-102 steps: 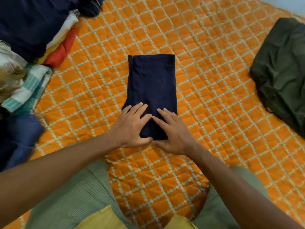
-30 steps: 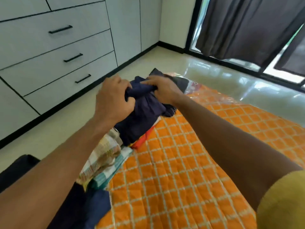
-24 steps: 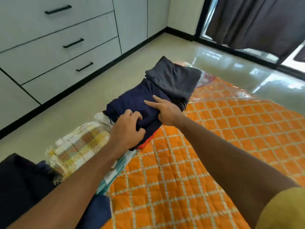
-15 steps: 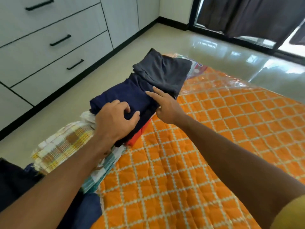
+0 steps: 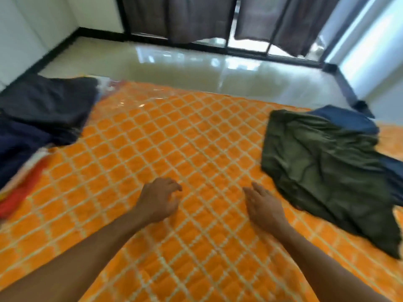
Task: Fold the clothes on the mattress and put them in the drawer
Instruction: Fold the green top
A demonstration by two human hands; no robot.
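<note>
- Left hand point(image 5: 158, 200): over the middle of the orange quilted mattress point(image 5: 174, 138), palm down, fingers loosely curled and holding nothing; whether it touches the cover cannot be told.
- Right hand point(image 5: 265, 207): just beside the left, fingers nearly straight and relaxed, empty, its fingertips directed toward the far edge of the mattress.
- Dark green garment point(image 5: 327, 171): unfolded and rumpled, spread on the right side of the mattress, near the right hand but apart from it.
- Blue garment point(image 5: 346, 118): partly under the far edge of the green one, at the mattress's right far corner.
- Stack of folded clothes point(image 5: 41, 110): at the left edge of the mattress, a dark grey piece at its far end and a navy piece nearer; red and pale layers show beneath at the near left. This side is blurred.
- Glossy floor point(image 5: 196, 68): beyond the mattress, reflecting light.
- Dark curtains point(image 5: 185, 16): hanging before a glazed, black-framed opening at the far wall.
</note>
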